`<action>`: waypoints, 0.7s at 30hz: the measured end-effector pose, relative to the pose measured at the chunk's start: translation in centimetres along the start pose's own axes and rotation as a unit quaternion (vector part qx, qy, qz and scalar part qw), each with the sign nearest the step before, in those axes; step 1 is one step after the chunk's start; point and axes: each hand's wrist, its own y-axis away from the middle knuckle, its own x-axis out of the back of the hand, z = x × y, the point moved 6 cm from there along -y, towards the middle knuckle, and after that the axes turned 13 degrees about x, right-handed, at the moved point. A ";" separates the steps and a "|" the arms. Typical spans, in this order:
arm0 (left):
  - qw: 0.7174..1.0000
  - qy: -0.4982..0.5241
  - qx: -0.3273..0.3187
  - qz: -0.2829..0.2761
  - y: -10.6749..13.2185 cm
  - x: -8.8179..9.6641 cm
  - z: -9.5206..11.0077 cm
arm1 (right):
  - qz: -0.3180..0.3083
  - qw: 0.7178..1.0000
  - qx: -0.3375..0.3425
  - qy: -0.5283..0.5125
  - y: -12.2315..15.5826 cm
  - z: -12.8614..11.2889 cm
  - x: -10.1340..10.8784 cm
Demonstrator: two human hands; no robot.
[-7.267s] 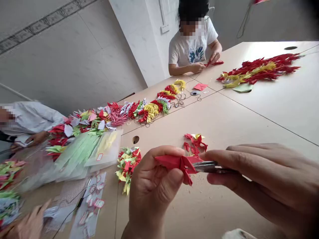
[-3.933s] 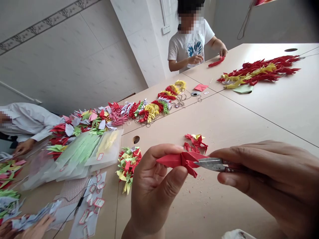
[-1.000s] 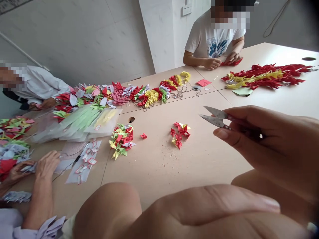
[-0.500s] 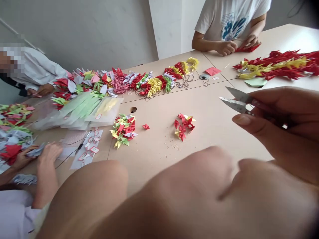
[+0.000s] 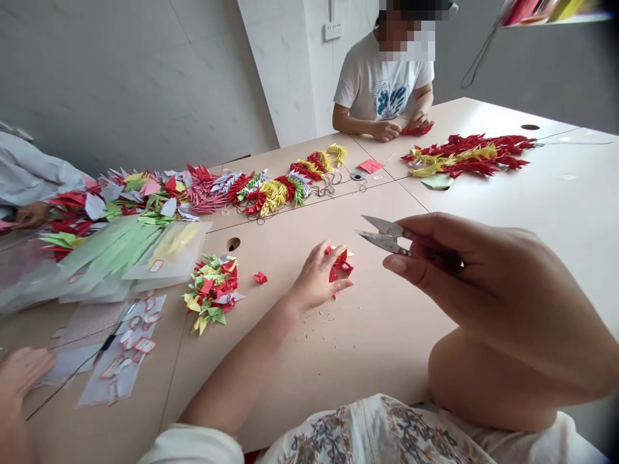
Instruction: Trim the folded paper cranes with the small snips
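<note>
My right hand [image 5: 454,277] is raised over the table, closed around small thread snips [image 5: 387,235] whose two blades point left and stand apart. Low over the tabletop, my left hand [image 5: 319,277] reaches to a small cluster of folded paper cranes [image 5: 344,264], red with some yellow. Its fingers are spread around the cluster's left side; whether they touch it I cannot tell. Left of that hand lies a single red paper crane [image 5: 260,278]. Farther left is a larger pile of red, green, yellow and lilac paper cranes [image 5: 213,290].
Tiny paper scraps [image 5: 319,322] dot the table. Strings of cranes [image 5: 271,193] run along the back, beside plastic bags of folded paper [image 5: 116,251]. Paper tags [image 5: 135,345] lie at left. Across the table a person [image 5: 382,96] handles red paper, near a red-yellow crane bundle [image 5: 469,154].
My left hand has gone from close to the camera out to the small crane cluster. My right hand still holds the snips. The view has shifted, showing more of the table's right side.
</note>
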 end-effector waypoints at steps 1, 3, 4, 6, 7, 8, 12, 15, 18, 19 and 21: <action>1.000 -0.009 0.003 -0.011 -0.8 -1.2 -0.4 | 0.000 1.000 -0.001 -0.015 0.0 0.0 0.0; 0.999 -0.023 0.011 -0.031 -1.8 -2.7 -1.0 | -0.001 0.999 -0.005 -0.041 0.1 0.1 0.0; 0.999 -0.026 0.017 -0.038 -2.0 -2.9 -1.3 | 0.000 0.999 -0.008 -0.049 0.1 0.2 0.1; 0.998 -0.024 0.031 -0.050 -2.0 -2.4 -2.1 | 0.006 0.998 -0.012 -0.053 0.1 0.3 0.4; 0.998 -0.018 0.039 -0.055 -1.7 -1.9 -2.6 | 0.010 0.998 -0.015 -0.057 0.1 0.4 0.5; 0.997 -0.009 0.048 -0.058 -1.2 -1.2 -3.1 | 0.014 0.998 -0.018 -0.060 0.0 0.5 0.5; 0.993 0.061 0.091 -0.053 1.4 1.8 -5.3 | 0.011 0.997 -0.023 -0.072 -0.2 0.8 0.3; 0.982 0.139 0.126 -0.038 3.1 3.5 -6.7 | -0.001 0.997 -0.015 -0.079 -0.2 0.8 -0.2; 0.965 0.214 0.148 -0.020 4.0 4.5 -7.6 | -0.005 0.997 -0.007 -0.076 -0.2 0.8 -0.6; 0.960 0.236 0.152 -0.013 4.1 4.8 -7.9 | -0.005 0.997 -0.003 -0.075 -0.3 0.7 -0.7; 0.948 0.277 0.159 0.003 4.3 5.1 -8.2 | -0.004 0.997 0.009 -0.075 -0.3 0.5 -0.8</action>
